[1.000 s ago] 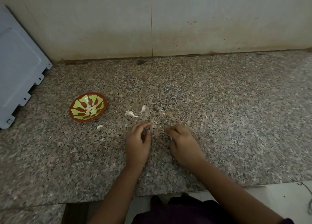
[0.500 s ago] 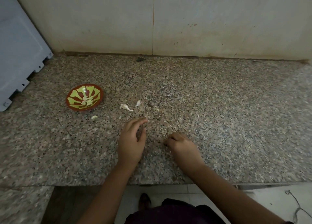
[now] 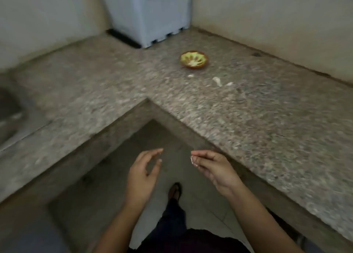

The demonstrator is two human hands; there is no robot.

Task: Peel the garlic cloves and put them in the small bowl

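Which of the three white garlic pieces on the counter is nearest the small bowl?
The leftmost piece, just in front of the bowl; the long piece and its small neighbour lie farther right.

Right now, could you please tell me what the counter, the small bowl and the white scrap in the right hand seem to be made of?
Counter: polished granite by its look, speckled grey-brown grain with a dull sheen. Small bowl: probably glazed ceramic, red-brown rim, yellow-green painted inside; blur leaves plastic possible. White scrap, pinched by the right hand: likely papery garlic skin, thin and pale.
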